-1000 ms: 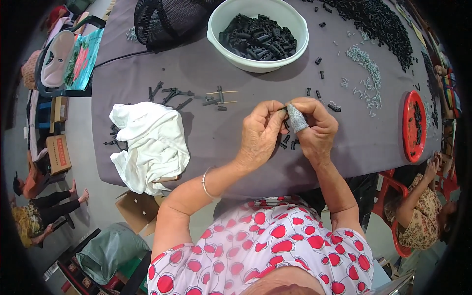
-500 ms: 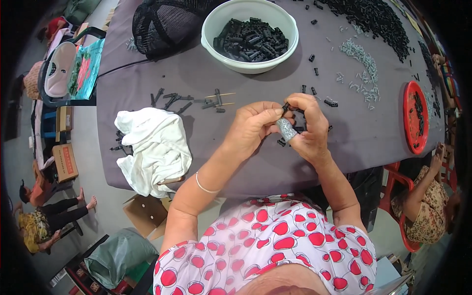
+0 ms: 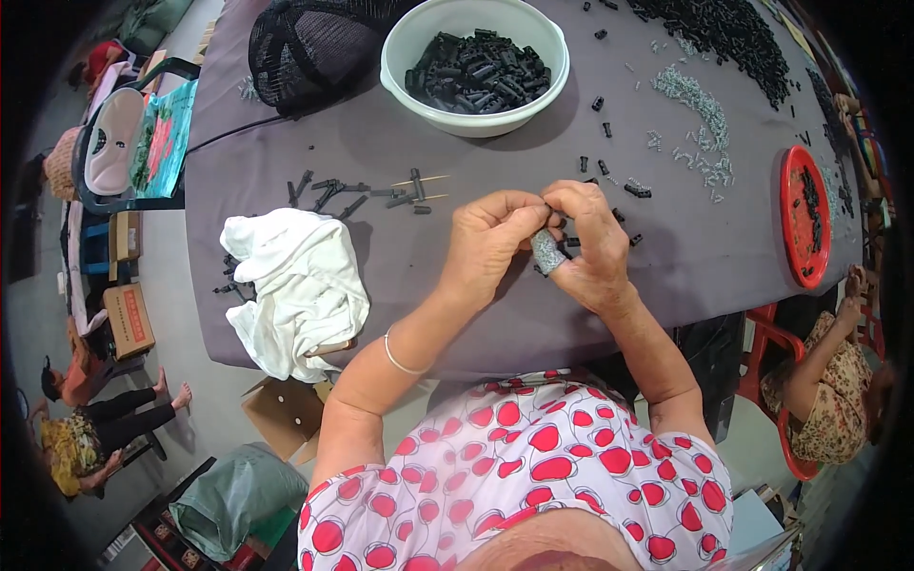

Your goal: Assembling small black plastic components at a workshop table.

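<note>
Over the grey-clothed table (image 3: 400, 285), my left hand (image 3: 487, 240) and my right hand (image 3: 595, 243) meet fingertip to fingertip. Both are closed on a small black plastic part (image 3: 555, 219), mostly covered by the fingers. A grey speckled wrap (image 3: 548, 253) covers my right thumb. Several black parts (image 3: 637, 191) and a few tiny silvery springs lie just beyond and beside my right hand. Left of my left hand, two thin wooden sticks (image 3: 430, 178) lie among loose black pieces (image 3: 328, 195).
A pale bowl (image 3: 389, 90) of black parts stands beyond my hands, beside a black mesh bag (image 3: 300, 62). White cloth (image 3: 300, 285) lies left. Silvery springs (image 3: 700, 105), a black heap (image 3: 733, 48) and a red tray (image 3: 792, 243) lie right. Other people sit around.
My hands stay together, with the fingers shifting slightly around the black part. Less of that part shows between the fingertips now. The whole view has shifted a little.
</note>
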The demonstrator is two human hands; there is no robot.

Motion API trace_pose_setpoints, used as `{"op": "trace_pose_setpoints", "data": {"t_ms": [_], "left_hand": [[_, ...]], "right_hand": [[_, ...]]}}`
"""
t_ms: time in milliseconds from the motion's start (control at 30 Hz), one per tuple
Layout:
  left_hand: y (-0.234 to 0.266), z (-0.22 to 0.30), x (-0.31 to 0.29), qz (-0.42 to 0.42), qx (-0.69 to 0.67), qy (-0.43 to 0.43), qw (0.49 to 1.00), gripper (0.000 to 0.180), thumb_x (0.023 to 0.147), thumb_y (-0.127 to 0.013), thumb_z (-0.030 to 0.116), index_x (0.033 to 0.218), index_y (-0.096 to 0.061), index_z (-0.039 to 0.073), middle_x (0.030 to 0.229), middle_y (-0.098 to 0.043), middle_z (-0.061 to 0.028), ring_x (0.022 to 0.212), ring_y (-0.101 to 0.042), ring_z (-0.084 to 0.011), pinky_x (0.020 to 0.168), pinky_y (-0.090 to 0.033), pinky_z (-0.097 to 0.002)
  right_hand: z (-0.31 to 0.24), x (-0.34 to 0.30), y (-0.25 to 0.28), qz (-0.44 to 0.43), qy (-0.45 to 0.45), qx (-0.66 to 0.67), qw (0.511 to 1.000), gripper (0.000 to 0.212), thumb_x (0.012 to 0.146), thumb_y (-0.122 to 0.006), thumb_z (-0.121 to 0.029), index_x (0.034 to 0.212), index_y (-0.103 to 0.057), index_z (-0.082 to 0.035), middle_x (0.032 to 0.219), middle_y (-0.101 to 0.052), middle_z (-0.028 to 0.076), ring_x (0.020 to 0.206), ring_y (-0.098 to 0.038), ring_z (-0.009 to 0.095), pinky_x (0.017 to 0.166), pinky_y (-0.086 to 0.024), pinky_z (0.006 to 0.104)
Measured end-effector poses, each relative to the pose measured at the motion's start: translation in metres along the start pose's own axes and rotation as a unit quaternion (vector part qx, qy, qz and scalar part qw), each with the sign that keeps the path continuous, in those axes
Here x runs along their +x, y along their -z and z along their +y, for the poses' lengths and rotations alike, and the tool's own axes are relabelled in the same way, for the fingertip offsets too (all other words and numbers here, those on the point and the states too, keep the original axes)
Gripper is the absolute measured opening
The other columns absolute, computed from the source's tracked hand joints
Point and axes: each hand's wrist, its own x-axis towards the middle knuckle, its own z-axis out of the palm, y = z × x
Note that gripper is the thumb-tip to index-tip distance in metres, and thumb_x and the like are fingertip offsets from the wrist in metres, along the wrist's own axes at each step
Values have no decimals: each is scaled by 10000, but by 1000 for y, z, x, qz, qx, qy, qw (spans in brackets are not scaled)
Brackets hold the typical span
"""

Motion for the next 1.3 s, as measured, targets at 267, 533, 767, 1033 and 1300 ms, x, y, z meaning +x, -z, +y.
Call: {"op": "trace_pose_setpoints", "data": {"t_ms": [267,533,767,1033,1300], "left_hand": [[-3,0,2,40,-35,-8,999,98,862,-574,24,869,-636,-52,792,-653,-95,710,-627,-140,653,-513,-247],[-5,7,-1,35,71,12,997,94,847,-575,17,848,-629,-59,769,-644,-95,690,-615,-128,633,-505,-240],[-5,4,1,19,60,4,998,92,818,-566,4,839,-628,-61,755,-639,-86,672,-601,-108,612,-491,-227],[-4,4,1,31,119,-4,992,131,838,-554,65,834,-626,-44,750,-627,-63,639,-563,-83,581,-466,-216],[2,0,2,25,74,34,996,249,864,-498,170,928,-626,-34,874,-612,-62,778,-565,-114,673,-455,-249]], "right_hand": [[-9,9,5,-18,49,-177,983,459,598,-711,-65,1025,-552,-11,941,-560,113,825,-553,288,707,-457,388],[-19,10,12,-78,23,-241,967,334,618,-695,-142,899,-555,-29,776,-523,72,706,-526,245,615,-445,361],[-16,8,12,-97,-5,-257,962,403,582,-703,-96,956,-575,-24,784,-563,84,715,-573,259,593,-481,357],[-6,11,9,-59,46,-219,973,301,571,-656,-77,849,-559,-18,708,-493,70,641,-513,239,531,-434,353],[5,8,12,-47,69,-190,978,331,557,-657,-55,874,-572,-12,693,-470,60,612,-474,231,527,-413,343]]}}
